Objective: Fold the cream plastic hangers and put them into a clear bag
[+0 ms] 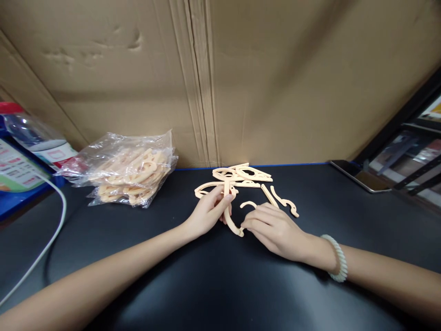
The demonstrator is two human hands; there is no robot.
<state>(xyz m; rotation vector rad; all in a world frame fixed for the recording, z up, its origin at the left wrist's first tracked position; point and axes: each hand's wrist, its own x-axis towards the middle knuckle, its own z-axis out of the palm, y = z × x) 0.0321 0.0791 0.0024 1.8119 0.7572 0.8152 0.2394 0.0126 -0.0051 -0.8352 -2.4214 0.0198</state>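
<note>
A curved beige plastic folding hanger arm (230,220) stands tilted in my left hand (208,211), whose thumb and fingers are wrapped round its upper part. My right hand (274,227) is closed, its fingertips pinched at the arm's lower end, where a small bit shows between them. A hook-shaped beige piece (248,204) pokes out behind my right fingers; whether it is held or lies on the table cannot be made out. Just beyond my hands lie several beige hanger parts (255,175). A loose hanger hook (285,202) and a straight strip (269,196) rest to the right.
Clear plastic bags (132,172) full of beige hanger parts are stacked at the left. Beside them are a plastic bottle (37,138), a blue tray (8,202) and a white cable (65,216). Cardboard (275,92) walls the back. A dark flat device (358,177) lies far right by a rack.
</note>
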